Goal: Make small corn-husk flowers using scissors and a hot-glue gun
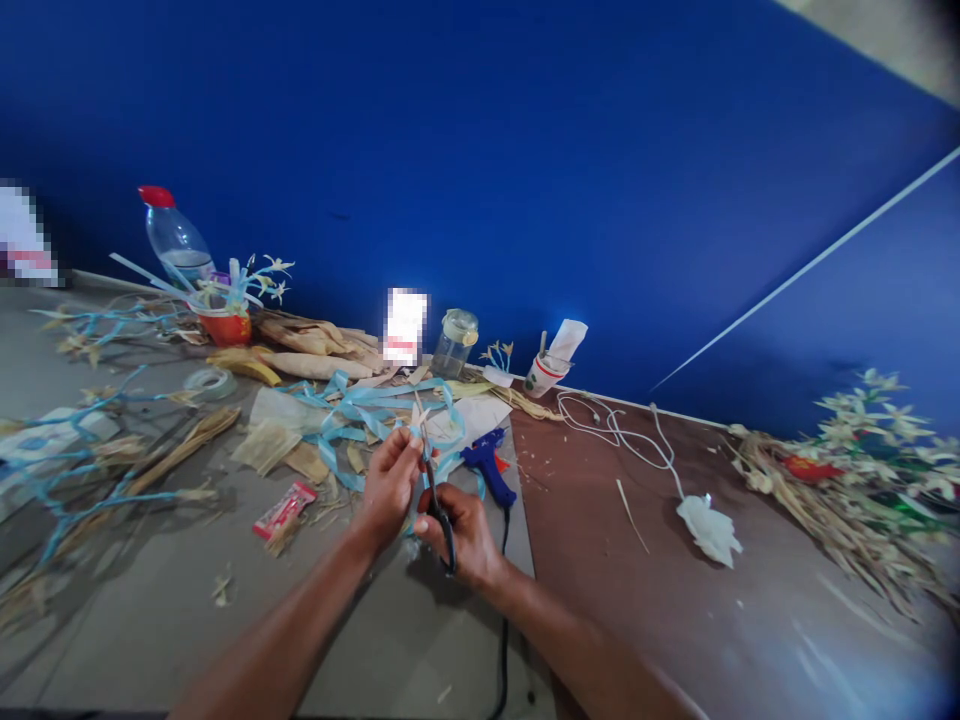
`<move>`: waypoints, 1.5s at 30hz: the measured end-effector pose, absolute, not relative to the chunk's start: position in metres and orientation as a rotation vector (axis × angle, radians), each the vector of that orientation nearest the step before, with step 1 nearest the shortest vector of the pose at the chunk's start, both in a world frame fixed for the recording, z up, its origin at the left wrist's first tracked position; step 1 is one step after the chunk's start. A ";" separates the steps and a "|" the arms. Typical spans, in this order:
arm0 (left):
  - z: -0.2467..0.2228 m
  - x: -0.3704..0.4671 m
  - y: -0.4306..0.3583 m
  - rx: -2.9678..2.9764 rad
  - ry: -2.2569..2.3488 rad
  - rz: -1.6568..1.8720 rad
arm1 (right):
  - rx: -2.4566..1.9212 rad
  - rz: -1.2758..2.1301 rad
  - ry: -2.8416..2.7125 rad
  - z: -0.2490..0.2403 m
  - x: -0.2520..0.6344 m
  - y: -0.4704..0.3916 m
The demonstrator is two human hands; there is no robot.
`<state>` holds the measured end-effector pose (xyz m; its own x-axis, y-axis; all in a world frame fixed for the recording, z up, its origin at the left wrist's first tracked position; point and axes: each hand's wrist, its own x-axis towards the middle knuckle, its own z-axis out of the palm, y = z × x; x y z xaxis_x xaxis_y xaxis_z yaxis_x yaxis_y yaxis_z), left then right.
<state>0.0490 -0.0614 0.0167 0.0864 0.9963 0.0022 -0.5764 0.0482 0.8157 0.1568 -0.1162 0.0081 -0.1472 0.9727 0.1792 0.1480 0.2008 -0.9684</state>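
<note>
My left hand point(391, 472) is closed, thumb and fingertips pinching a light-blue ribbon; a small pale tip sticks up above the fingers, too small to make out clearly. Scissors point(442, 515) with dark handles are gripped in my right hand point(466, 535), blades pointing up and away beside the left fingertips. Whether the blades touch the ribbon I cannot tell. Behind both hands lies a loose tangle of light-blue ribbon point(349, 405). A blue glue gun point(491, 470) rests just right of my hands, its black cord running toward me.
Blue-stemmed husk flowers point(67, 505) spread on the left. Along the blue wall stand a red-capped bottle point(176, 235), a red cup point(225, 325), dried husks point(322, 345), a jar point(455, 345) and a white cup point(546, 373). A white cable point(637, 440) and more flowers point(862, 430) lie right.
</note>
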 end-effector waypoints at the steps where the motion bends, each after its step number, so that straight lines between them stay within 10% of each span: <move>1: 0.017 0.049 -0.062 0.776 0.709 1.358 | -1.094 1.089 -1.507 0.008 0.156 -0.116; 45: 0.017 0.050 -0.066 0.797 0.665 1.272 | -1.143 0.987 -1.553 0.010 0.161 -0.116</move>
<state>0.0502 -0.0662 0.0174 0.1818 0.9833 -0.0009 -0.5623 0.1048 0.8203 0.1607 -0.1162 0.0103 -0.1260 0.9676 0.2188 0.2129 0.2418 -0.9467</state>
